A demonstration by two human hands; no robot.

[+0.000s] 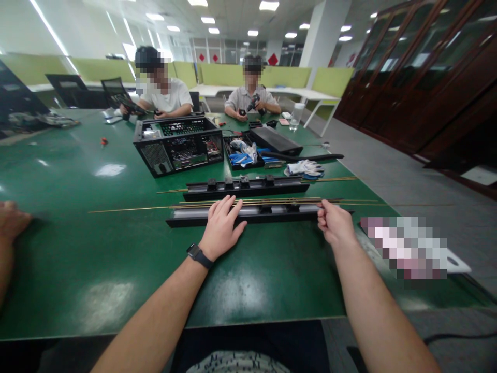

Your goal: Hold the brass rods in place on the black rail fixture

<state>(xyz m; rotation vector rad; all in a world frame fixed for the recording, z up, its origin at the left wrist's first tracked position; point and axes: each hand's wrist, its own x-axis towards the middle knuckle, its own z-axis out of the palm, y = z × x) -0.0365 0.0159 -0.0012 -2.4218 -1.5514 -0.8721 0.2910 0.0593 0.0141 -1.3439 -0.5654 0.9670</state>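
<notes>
A long black channel-shaped tray (279, 217) lies crosswise in front of me, with thin brass-coloured rods (128, 210) along its top and past its ends. My left hand (223, 225), a dark watch on its wrist, lies over the tray and rods near the left end, fingers stretched out. At the right end, my right hand (337, 221) is closed in a pinch on the rods; its fingertips hide how many it holds. Just beyond lies a second black tray (248, 192) with several dark blocks on it and more thin rods at its ends.
Behind the trays stand an open black computer case (178, 150), a box of blue-white gloves (244, 155) and loose gloves (305, 169). A blurred-out item (411, 248) lies right. Two people sit opposite; another person's hand (13, 220) rests left.
</notes>
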